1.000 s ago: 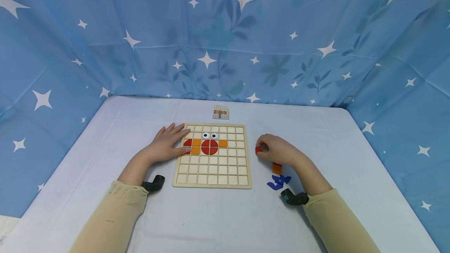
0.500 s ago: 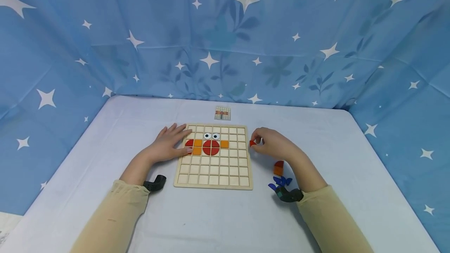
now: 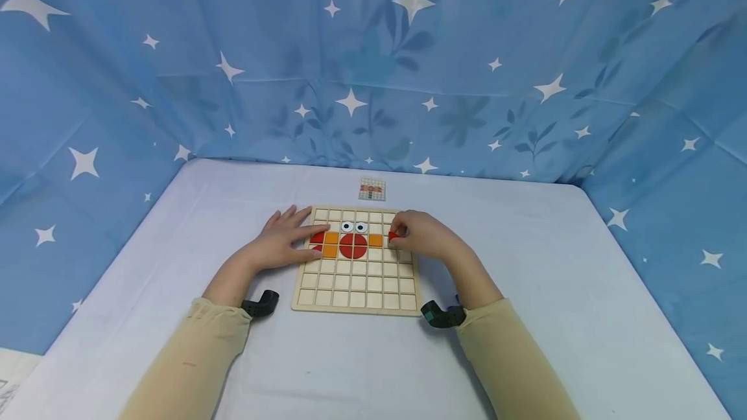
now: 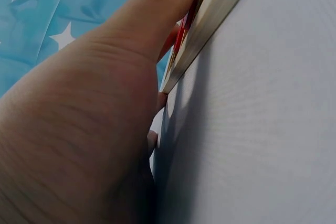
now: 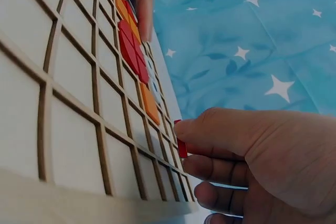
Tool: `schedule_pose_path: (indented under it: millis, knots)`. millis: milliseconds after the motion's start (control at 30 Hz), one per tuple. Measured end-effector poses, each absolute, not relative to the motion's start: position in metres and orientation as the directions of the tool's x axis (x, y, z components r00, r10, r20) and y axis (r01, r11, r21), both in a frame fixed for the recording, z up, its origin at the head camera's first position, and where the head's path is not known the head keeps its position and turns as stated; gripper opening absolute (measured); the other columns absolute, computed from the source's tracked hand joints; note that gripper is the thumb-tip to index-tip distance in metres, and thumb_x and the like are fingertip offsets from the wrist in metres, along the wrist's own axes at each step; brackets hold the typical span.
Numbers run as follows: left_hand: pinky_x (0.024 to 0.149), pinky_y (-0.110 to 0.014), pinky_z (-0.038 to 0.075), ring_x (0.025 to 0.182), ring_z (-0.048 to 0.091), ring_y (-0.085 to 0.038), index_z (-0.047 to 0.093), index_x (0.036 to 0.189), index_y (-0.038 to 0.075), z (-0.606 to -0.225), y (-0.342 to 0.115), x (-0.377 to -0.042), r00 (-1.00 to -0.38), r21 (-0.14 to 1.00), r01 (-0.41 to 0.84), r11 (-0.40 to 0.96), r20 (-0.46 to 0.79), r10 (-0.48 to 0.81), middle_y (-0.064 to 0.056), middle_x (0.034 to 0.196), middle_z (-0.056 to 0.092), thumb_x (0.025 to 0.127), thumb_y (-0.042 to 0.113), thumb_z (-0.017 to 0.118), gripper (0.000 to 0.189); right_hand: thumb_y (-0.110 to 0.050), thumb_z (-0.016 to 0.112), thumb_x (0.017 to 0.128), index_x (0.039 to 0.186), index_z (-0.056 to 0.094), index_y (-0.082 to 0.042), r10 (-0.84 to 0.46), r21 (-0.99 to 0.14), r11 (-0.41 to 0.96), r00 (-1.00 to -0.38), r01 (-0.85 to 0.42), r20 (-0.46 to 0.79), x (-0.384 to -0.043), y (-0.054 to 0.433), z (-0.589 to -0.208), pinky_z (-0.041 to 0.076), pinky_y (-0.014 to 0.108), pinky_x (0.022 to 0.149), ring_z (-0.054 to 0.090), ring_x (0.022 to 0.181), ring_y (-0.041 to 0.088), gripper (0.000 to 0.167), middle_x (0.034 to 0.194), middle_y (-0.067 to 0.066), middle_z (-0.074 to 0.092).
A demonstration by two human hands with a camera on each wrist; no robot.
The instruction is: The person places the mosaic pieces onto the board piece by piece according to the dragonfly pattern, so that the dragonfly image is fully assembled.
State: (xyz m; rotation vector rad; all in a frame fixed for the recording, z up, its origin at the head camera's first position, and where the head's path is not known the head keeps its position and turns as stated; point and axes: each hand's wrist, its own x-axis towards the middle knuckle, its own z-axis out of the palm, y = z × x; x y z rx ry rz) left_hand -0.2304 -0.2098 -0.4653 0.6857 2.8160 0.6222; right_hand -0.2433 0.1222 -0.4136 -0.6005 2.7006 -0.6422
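Observation:
A wooden grid board [image 3: 357, 282] lies on the table. My left hand [image 3: 274, 243] rests along its left side, fingers spread, with thumb and fingertips over the board. Red pieces [image 3: 317, 238] show beside those fingertips, partly covered. Over the board's right part, my right hand [image 3: 425, 234] pinches a small red tile [image 5: 180, 140] between thumb and index finger. In the right wrist view the tile stands on edge, close over the cells. Set in the grid are a red disc [image 3: 353, 246] made of quarter pieces, two eye tiles [image 3: 354, 227] and orange squares [image 3: 331, 251].
Behind the board lies a small pattern card [image 3: 372, 189]. Blue pieces [image 3: 458, 300] peek out beside my right forearm, mostly hidden. A dark wrist device [image 3: 260, 304] is on each arm. A starry blue curtain [image 3: 373, 70] stands along the table's back and sides.
My right hand has carried the red tile leftward from the table to over the board's right part. The right forearm now hides the loose pieces. My left hand stays on the board's left side.

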Motion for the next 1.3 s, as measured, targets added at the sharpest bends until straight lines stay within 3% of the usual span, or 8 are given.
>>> schedule_pose_path:
  millis: [400, 967, 1300]
  knots:
    - [0.122, -0.061, -0.002, 0.153, 0.002, -0.042, 0.044, 0.148, 0.04, -0.461, -0.208, -0.229, -0.879, 0.425, 0.394, 0.815, -0.084, 0.469, -0.009, 0.167, 0.016, 0.089, 0.062, 0.062, 0.065, -0.021, 0.069, 0.091, 0.1, 0.066, -0.013, -0.487, -0.448, 0.812, -0.857, -0.375, -0.166, -0.241, 0.112, -0.421, 0.046, 0.033, 0.075, 0.053, 0.083, 0.017, 0.011, 0.093, 0.001, 0.061]
    - [0.122, -0.062, -0.002, 0.153, 0.002, -0.042, 0.044, 0.148, 0.041, -0.464, -0.21, -0.232, -0.88, 0.421, 0.393, 0.817, -0.085, 0.467, -0.008, 0.167, 0.015, 0.088, 0.063, 0.062, 0.067, -0.019, 0.07, 0.091, 0.098, 0.065, -0.013, -0.439, -0.493, 0.814, -0.881, -0.308, -0.174, -0.242, 0.11, -0.426, 0.046, 0.034, 0.075, 0.053, 0.084, 0.019, 0.011, 0.093, 0.001, 0.061]
    - [0.121, -0.062, -0.002, 0.153, 0.002, -0.042, 0.044, 0.148, 0.041, -0.464, -0.209, -0.232, -0.878, 0.418, 0.398, 0.816, -0.085, 0.472, -0.008, 0.167, 0.015, 0.088, 0.062, 0.062, 0.066, -0.027, 0.07, 0.092, 0.1, 0.065, -0.015, -0.42, -0.493, 0.823, -0.886, -0.281, -0.196, -0.243, 0.113, -0.424, 0.048, 0.033, 0.077, 0.056, 0.085, 0.017, 0.015, 0.096, 0.0, 0.063]
